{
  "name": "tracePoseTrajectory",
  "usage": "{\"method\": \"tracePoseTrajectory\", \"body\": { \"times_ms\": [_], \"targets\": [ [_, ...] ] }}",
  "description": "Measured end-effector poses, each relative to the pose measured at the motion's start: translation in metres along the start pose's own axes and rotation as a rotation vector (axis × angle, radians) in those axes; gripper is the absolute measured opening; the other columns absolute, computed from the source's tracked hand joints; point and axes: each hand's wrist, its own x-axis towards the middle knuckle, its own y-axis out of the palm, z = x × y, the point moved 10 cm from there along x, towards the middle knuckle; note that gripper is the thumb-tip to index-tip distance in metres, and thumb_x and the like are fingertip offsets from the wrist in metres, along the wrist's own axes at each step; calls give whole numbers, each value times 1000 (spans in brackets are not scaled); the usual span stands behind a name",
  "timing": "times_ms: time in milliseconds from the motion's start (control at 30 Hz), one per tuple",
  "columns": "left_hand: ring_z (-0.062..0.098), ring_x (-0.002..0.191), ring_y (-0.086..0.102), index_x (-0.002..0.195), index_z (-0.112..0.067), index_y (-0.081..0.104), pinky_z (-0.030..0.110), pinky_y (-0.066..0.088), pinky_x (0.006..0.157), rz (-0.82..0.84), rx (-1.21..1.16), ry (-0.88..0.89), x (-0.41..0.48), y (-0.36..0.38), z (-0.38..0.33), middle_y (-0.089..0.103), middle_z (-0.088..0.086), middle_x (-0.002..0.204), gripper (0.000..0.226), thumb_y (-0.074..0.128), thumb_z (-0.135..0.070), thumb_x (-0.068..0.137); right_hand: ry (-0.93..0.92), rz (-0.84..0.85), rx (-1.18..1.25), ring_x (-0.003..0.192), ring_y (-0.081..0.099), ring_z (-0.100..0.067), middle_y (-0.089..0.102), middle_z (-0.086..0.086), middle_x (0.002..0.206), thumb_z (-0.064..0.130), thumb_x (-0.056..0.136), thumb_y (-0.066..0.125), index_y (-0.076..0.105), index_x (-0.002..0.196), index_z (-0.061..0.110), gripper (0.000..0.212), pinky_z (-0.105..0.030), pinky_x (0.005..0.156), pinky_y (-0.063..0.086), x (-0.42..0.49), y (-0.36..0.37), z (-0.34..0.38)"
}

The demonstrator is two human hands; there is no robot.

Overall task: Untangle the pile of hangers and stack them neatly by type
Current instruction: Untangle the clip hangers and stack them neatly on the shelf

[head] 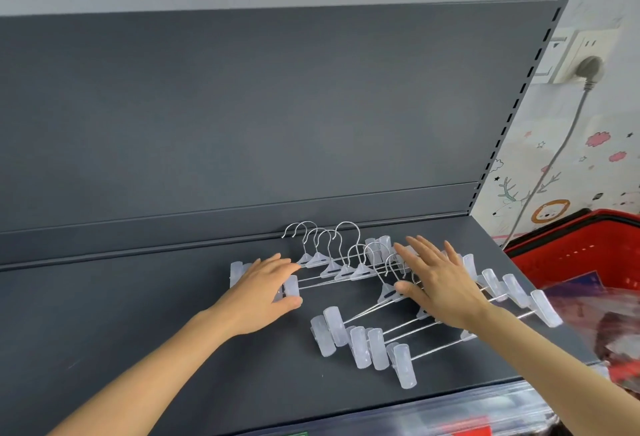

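Several clip hangers with metal hooks and translucent white clips lie on a dark grey shelf (138, 314). One group (329, 267) rests near the back rail, hooks pointing away from me. A second group (374, 338) lies nearer and to the right, slanted, its clips fanned out at the front. My left hand (266, 292) rests on the left clips of the back group, thumb and fingers around one clip. My right hand (440, 290) lies flat, fingers spread, over the middle of the slanted group and hides part of it.
The shelf's dark back panel (277, 106) rises behind the hangers. A red basket (571, 255) stands to the right, beyond the shelf's edge. A grey cable (550, 165) hangs from a wall socket at the upper right. Bare shelf surface stretches to the left.
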Motion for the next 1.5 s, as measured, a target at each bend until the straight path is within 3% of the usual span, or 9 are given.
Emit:
{"method": "tracePoseTrajectory", "body": {
  "times_ms": [233, 367, 467, 633, 733, 900, 1067, 1333, 1500],
  "targets": [
    [0, 144, -4, 147, -28, 27, 23, -6, 115, -40, -30, 103, -2, -4, -27, 16, -12, 157, 105, 3, -86, 63, -192, 38, 107, 146, -7, -8, 5, 8, 159, 86, 76, 13, 4, 147, 42, 83, -39, 120, -2, -29, -12, 1],
    [5, 144, 7, 137, -28, 47, 30, 12, 119, -108, 18, 180, -2, -2, -56, 27, -11, 151, 70, 24, -68, 85, -249, 70, 33, 146, -8, -11, 2, 9, 158, 88, 73, 23, 8, 147, 46, 86, -44, 118, -3, -57, -4, -5],
    [7, 134, 21, 130, -29, 55, 31, 27, 112, -120, 63, 209, -7, 1, -67, 38, -10, 141, 72, 20, -67, 79, -259, 65, -39, 147, -7, -17, 0, 4, 159, 87, 74, 25, 8, 147, 45, 87, -48, 117, -1, -68, 3, -7],
    [16, 142, 14, 140, -27, 41, 29, 1, 110, -69, 295, 318, -14, 8, -82, 28, -8, 150, 86, 54, -74, 69, -227, 45, -37, 146, -15, -16, -6, 1, 159, 85, 77, 26, 9, 148, 43, 84, -45, 119, -4, -68, 10, -6],
    [12, 144, 0, 147, -24, 25, 27, -10, 113, 0, 359, 276, -12, 14, -76, 17, -9, 154, 86, 56, -64, 77, -230, 45, -37, 145, -17, -18, -9, 0, 159, 85, 78, 25, 6, 147, 45, 83, -45, 116, -8, -65, 10, 1],
    [12, 146, -2, 137, -24, 44, 28, -20, 108, -39, 334, 270, -10, 7, -63, 25, -5, 153, 59, 52, -51, 85, -234, 21, -33, 146, -16, -20, -9, -1, 159, 83, 79, 25, 8, 148, 42, 82, -44, 115, -10, -60, 8, 14],
    [12, 146, -4, 135, -26, 47, 29, -18, 110, -33, 346, 249, -12, 5, -50, 24, -5, 153, 57, 52, -53, 86, -248, -26, -56, 147, 1, -27, 7, -7, 159, 79, 83, 28, 16, 149, 34, 81, -48, 117, 3, -56, 10, 26],
    [7, 144, -14, 149, -26, 23, 26, -15, 113, -12, 376, 273, -15, 13, -46, 11, -6, 159, 65, 41, -53, 92, -331, 1, -119, 147, 1, -25, 10, 5, 159, 75, 86, 24, 15, 150, 30, 79, -47, 115, 1, -59, 15, 31],
    [4, 141, -24, 148, -42, -2, 25, -21, 111, 31, 361, 320, -18, 22, -56, -11, -15, 157, 67, 35, -51, 93, -353, 10, -114, 147, 4, -26, 13, 7, 159, 74, 87, 23, 15, 150, 30, 77, -48, 114, 4, -56, 13, 35]
  ]
}}
